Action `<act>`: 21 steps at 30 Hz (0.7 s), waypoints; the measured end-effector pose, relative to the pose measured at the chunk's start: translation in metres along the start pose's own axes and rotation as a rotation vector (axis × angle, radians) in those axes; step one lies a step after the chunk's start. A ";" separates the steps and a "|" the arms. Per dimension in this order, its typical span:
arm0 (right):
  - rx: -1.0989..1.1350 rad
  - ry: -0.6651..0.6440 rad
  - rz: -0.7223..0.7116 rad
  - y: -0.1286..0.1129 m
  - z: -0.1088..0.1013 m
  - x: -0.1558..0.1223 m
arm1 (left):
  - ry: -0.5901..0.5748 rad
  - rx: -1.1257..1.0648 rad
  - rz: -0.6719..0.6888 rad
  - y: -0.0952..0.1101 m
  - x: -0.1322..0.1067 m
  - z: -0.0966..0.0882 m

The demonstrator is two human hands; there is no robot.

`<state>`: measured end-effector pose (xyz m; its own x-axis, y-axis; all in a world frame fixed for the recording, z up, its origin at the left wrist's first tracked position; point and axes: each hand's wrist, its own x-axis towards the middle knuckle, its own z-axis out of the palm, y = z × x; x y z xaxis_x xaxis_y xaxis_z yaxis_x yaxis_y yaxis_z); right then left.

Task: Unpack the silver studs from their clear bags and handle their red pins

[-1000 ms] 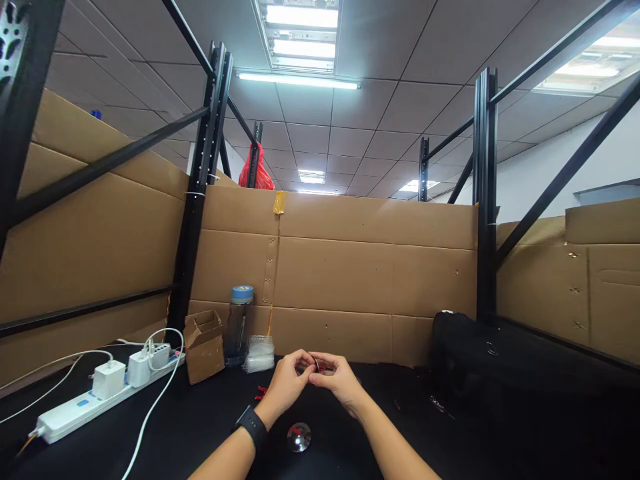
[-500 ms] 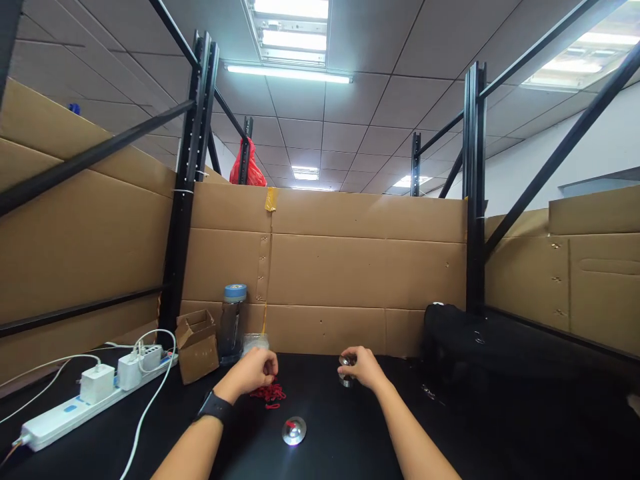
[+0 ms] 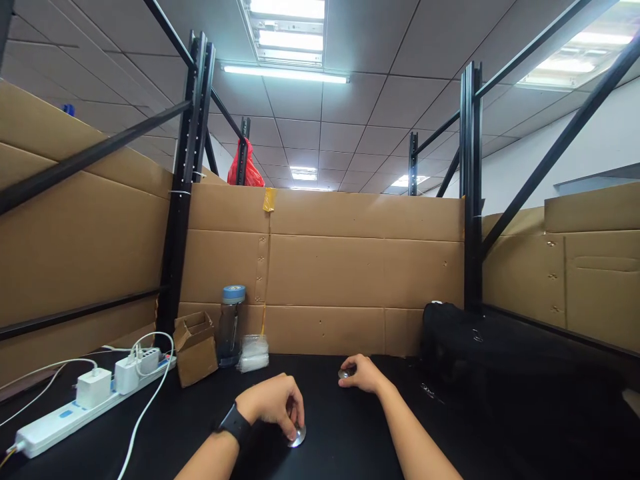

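The shiny round metal disc (image 3: 299, 435) lies flat on the black desk (image 3: 345, 447), close in front of me. My left hand (image 3: 273, 405) is arched over it, with the grip closed so that the fingertips pinch the disc's left edge; the right part of the disc shows beyond them. A black wristband (image 3: 234, 424) sits on that wrist. A little farther back and to the right, my right hand (image 3: 364, 374) rests on the desk with its grip curled around a small metal piece (image 3: 344, 373). Only the piece's left end peeps out past my fingers, too small to make out further. Toward the back left of the desk lies a stack of clear plastic bags (image 3: 253, 353), and I cannot tell what is in them. Just beside it stands an upright bottle (image 3: 231, 330) with a blue lid, its contents unclear. Next to that is a small cardboard box (image 3: 195, 341) with its flaps open; its inside is hidden from me. Farther left a white power strip (image 3: 70, 415) carries white plugs and cables. At the right a black bag (image 3: 480, 340) sits against the cardboard wall (image 3: 350, 267), and a red bag (image 3: 245, 173) hangs above the wall.
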<state>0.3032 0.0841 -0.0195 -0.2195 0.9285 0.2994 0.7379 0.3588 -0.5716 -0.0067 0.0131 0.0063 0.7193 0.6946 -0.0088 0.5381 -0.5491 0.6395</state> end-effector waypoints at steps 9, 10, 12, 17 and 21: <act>-0.124 0.110 -0.084 -0.027 -0.006 -0.003 | 0.116 0.100 0.014 0.005 -0.002 -0.002; -0.101 0.115 -0.110 -0.034 -0.007 -0.005 | 0.166 0.116 0.032 0.006 -0.003 -0.003; 0.022 0.027 -0.166 -0.051 -0.006 -0.008 | 0.293 0.137 0.078 0.011 -0.004 -0.005; 0.345 -0.256 -0.316 -0.095 0.010 -0.016 | 0.528 0.144 0.159 0.021 -0.002 -0.007; 0.304 -0.193 -0.322 -0.111 0.023 -0.021 | 0.624 0.084 0.181 0.026 -0.001 -0.009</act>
<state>0.2113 0.0267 0.0205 -0.5421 0.7558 0.3673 0.3990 0.6162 -0.6790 0.0026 0.0019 0.0301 0.4256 0.7130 0.5572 0.4830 -0.6997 0.5265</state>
